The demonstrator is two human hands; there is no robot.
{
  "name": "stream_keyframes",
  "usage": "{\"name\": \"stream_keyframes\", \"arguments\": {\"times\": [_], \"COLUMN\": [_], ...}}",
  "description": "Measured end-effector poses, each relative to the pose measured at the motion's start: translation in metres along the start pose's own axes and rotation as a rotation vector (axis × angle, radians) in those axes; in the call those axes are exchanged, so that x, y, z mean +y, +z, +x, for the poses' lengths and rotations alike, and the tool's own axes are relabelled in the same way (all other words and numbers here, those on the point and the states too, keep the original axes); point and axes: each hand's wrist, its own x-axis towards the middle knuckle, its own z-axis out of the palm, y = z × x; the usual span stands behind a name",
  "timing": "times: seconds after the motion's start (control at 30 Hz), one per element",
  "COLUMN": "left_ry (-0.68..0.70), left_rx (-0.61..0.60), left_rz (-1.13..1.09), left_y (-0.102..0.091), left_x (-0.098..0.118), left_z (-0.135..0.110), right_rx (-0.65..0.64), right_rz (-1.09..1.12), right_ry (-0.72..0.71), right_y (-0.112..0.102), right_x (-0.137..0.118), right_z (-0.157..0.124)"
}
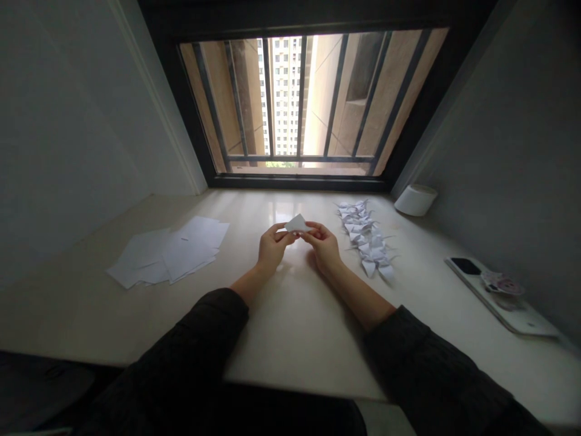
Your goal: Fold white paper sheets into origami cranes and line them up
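White folded paper (297, 223), white sheets (170, 253), cream table (295, 315).

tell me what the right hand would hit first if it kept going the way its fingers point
The right hand points left, toward the left hand. It would first meet the folded paper piece that both pinch, then the left hand's fingers, though depth is hard to judge.
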Motion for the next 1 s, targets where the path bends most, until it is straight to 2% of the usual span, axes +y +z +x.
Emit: {"name": "stream_keyframes", "arguments": {"times": [0.2, 0.37, 0.67, 0.83, 1.0], "left_ry": [-0.04, -0.06, -0.025, 0.005, -0.002], "left_rx": [0.071, 0.118, 0.119, 0.113, 0.146], "left_rz": [-0.015, -0.022, 0.021, 0.05, 0.041], "left_y": [0.0018, 0.0002, -0.0027, -0.0054, -0.0058], "left_x": [0.0067, 0.0097, 0.0029, 0.0005, 0.0028], "left_z": [-0.0009, 0.0006, 0.0036, 0.0055, 0.005], "right_rx": [0.035, -0.039, -0.033, -0.096, -0.131], "right_rz": [-0.067, -0.087, -0.116, -0.066, -0.115], "right_ry": [0.017, 0.013, 0.027, 0.058, 0.032], "right_y": [-0.0022, -0.0052, -0.003, -0.0056, -0.0057], "right_x": [-0.0018, -0.0039, -0.0034, -0.0016, -0.0021], "right_z": [0.0021, 0.0033, 0.0003, 0.0008, 0.0006]}}
